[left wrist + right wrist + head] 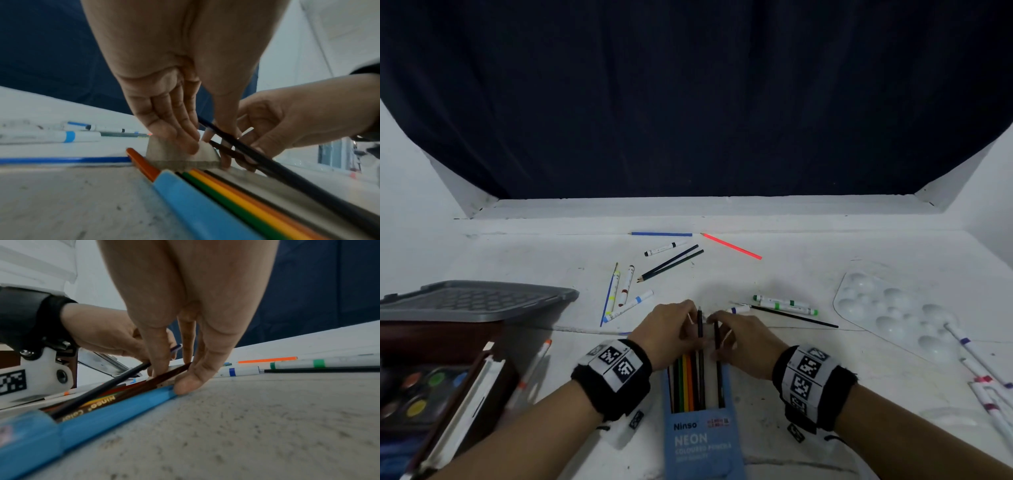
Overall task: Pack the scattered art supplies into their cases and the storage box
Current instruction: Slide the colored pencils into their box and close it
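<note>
A blue Ninso pencil case (702, 438) lies open at the table's near edge, with several coloured pencils (686, 380) inside. My left hand (674, 325) pinches a dark blue pencil (699, 325) whose lower end sits in the case, while its fingers (180, 139) press on the case's grey flap (164, 154). My right hand (738, 334) pinches a brown pencil (717, 339) at the case's right side. In the right wrist view the brown pencil (144, 386) slants into the case (115, 415), and my thumb touches the case's corner.
A grey box lid (476, 301) and a paint set (414, 394) sit at the left. Markers (626, 284), dark pencils (671, 263), a blue pencil (661, 234) and a pink pencil (732, 246) lie beyond the hands. Green markers (784, 305), a white palette (893, 315) and more markers (983, 377) lie right.
</note>
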Motion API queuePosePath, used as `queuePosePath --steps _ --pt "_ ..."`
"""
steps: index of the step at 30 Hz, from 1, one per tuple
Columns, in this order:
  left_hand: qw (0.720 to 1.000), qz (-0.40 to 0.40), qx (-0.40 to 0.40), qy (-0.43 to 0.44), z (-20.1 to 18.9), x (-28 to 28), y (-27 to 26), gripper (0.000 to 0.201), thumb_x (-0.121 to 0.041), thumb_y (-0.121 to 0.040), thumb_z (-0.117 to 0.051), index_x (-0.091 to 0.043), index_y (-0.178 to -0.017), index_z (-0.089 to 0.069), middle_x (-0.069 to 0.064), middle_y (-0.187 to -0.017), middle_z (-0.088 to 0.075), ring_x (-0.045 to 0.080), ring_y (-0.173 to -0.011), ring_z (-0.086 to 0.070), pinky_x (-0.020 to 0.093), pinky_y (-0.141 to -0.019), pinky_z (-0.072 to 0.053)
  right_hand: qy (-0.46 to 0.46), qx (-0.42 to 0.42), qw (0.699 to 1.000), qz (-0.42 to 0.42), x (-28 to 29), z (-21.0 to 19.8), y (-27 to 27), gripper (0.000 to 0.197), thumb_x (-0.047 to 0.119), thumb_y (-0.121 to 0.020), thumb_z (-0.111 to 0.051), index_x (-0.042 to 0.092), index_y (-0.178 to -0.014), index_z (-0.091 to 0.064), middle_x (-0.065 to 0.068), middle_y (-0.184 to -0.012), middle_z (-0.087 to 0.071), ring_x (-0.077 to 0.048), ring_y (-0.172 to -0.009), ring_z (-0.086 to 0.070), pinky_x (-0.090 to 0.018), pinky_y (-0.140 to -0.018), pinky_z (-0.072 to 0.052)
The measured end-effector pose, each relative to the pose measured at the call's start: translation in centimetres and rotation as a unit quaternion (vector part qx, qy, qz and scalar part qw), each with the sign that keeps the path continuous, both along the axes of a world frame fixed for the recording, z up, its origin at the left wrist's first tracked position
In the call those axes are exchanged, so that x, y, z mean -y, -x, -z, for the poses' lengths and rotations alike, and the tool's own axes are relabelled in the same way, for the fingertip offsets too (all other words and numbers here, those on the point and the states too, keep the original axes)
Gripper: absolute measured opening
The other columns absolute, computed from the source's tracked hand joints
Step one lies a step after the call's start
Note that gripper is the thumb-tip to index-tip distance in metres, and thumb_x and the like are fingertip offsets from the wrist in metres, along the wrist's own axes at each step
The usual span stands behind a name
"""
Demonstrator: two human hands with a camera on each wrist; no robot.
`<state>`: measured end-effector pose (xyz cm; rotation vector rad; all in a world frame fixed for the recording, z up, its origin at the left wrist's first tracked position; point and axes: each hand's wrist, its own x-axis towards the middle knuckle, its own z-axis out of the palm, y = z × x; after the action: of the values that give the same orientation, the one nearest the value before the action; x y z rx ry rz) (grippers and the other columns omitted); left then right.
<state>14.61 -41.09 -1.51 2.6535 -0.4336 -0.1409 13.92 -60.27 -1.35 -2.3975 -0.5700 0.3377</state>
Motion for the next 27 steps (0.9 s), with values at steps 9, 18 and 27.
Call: queuePosePath --steps 9,18,27 --pt "0.974 0.086 0.029 -0.207 0.6 -1.5 2.9 0.064 -0.068 -0.085 -0.052 -0.029 -0.135 -0.048 -0.003 -0.128 -0.046 0.018 -0.114 -0.047 0.036 -0.094 -0.039 0.087 0.024 0.994 -0.053 -0.6 -0.4 0.7 0.032 0.028 -0.091 -0.066 0.010 -0.116 -0.061 -0.008 -0.110 -0.060 -0.019 -0.093 -0.056 -0.028 -0.076 -0.043" --pt "0.979 0.140 0.011 -0.147 0.9 -3.4 4.2 0.078 -0.063 -0.088 -0.050 -0.015 -0.148 -0.038 -0.001 -0.155 -0.036 0.018 -0.139 -0.039 0.033 -0.114 -0.032 0.223 0.125 0.956 -0.141 -1.9 0.2 2.5 0.051 0.035 -0.088 -0.062 0.018 -0.135 -0.050 -0.005 -0.128 -0.051 -0.025 -0.120 -0.042 -0.043 -0.098 -0.043" --pt "0.980 0.134 0.011 -0.149 1.0 -3.2 3.8 0.066 -0.055 -0.088 -0.061 -0.016 -0.139 -0.050 -0.002 -0.149 -0.043 0.017 -0.134 -0.043 0.037 -0.110 -0.036 0.280 0.159 0.924 -0.207 -2.8 -0.4 3.7 0.022 0.028 -0.095 -0.056 0.010 -0.101 -0.068 -0.006 -0.108 -0.059 -0.024 -0.104 -0.049 -0.035 -0.076 -0.037"
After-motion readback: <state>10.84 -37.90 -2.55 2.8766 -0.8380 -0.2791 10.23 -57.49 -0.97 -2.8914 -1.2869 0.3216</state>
